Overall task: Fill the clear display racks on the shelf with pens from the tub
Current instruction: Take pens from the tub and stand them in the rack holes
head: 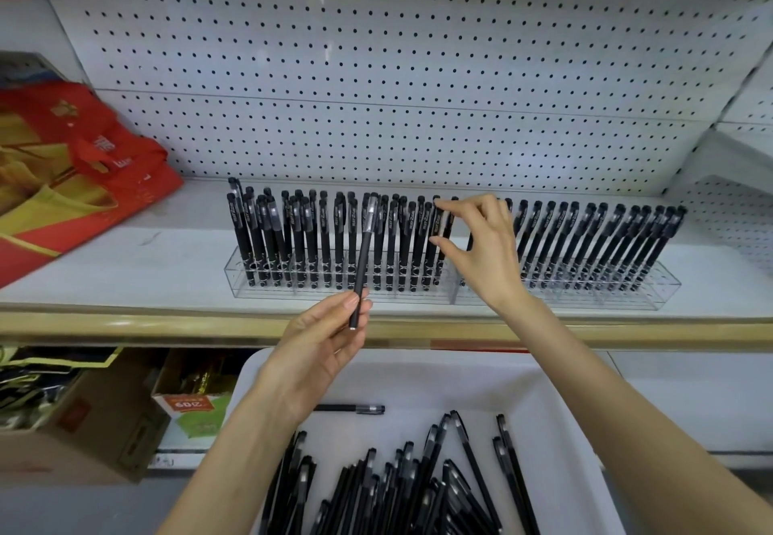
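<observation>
Racks: two clear racks [267, 290] sit end to end on the shelf [125, 267], so all the pens make one long row.
Racked pens: black pens [585, 241] stand in the racks' holes, clips up and leaning a bit. Most holes look full.
Right hand: the right hand [485, 254] is up at the middle of the racks. Its thumb and first finger are apart, and both tips touch one racked pen. It looks like it is nudging that pen over to make room. I cannot tell if it pinches the pen.
Left hand: the left hand [322, 346] is just in front of the racks. Its thumb and fingers are clamped on the low end of one pen.
Pen: the pen [363, 262] points up across the front of the racks, clear end on top, ready to go in next.
Tub: the white tub [564, 400] sits below and in front of the racks, close so both hands can reach it.
Loose pens: a big pile [397, 484] lies in the tub.
Bag: a red bag [75, 166] lies on the shelf, left of the racks.
How far: the job looks nearly done.
</observation>
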Action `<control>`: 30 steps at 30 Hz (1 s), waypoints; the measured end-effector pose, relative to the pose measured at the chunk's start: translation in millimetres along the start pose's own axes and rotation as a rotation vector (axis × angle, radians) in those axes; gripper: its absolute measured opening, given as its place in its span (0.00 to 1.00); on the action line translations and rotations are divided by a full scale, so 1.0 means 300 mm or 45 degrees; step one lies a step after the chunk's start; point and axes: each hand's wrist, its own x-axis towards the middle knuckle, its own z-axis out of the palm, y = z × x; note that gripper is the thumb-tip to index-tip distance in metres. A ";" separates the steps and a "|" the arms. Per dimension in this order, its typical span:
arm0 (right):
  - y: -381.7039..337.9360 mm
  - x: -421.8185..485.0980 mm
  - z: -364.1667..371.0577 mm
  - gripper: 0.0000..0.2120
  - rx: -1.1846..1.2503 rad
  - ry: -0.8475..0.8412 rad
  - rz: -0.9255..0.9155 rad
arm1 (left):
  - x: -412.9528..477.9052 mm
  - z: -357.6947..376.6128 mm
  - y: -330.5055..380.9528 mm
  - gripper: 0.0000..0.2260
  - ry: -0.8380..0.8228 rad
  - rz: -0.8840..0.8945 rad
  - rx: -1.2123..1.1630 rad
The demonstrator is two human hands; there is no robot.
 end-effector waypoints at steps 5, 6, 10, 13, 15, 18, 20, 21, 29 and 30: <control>0.005 0.009 -0.003 0.23 -0.022 -0.005 0.003 | 0.001 0.013 -0.008 0.13 -0.012 -0.012 -0.005; 0.006 0.010 -0.004 0.23 -0.022 -0.007 0.005 | 0.002 0.016 -0.010 0.14 -0.013 -0.010 0.003; 0.007 0.009 -0.023 0.24 0.013 -0.013 0.028 | 0.002 0.029 -0.017 0.14 -0.008 0.007 0.035; -0.031 0.001 -0.074 0.20 0.234 0.016 0.185 | -0.001 0.041 -0.023 0.14 -0.008 0.029 0.072; -0.090 -0.005 -0.115 0.16 0.528 -0.056 0.297 | 0.000 0.055 -0.030 0.14 0.001 0.051 0.107; -0.180 -0.016 -0.156 0.17 0.929 -0.271 0.369 | 0.001 0.087 -0.046 0.13 -0.012 0.078 0.173; -0.213 -0.026 -0.165 0.18 1.140 -0.363 0.456 | 0.001 0.108 -0.058 0.13 -0.032 0.086 0.199; -0.222 -0.031 -0.168 0.19 1.224 -0.369 0.511 | 0.000 0.117 -0.063 0.12 -0.043 0.086 0.201; -0.222 -0.043 -0.197 0.18 1.433 -0.298 0.683 | -0.013 0.156 -0.098 0.11 -0.141 0.089 0.283; -0.216 -0.043 -0.201 0.18 1.448 -0.294 0.693 | -0.010 0.158 -0.100 0.12 -0.164 0.079 0.253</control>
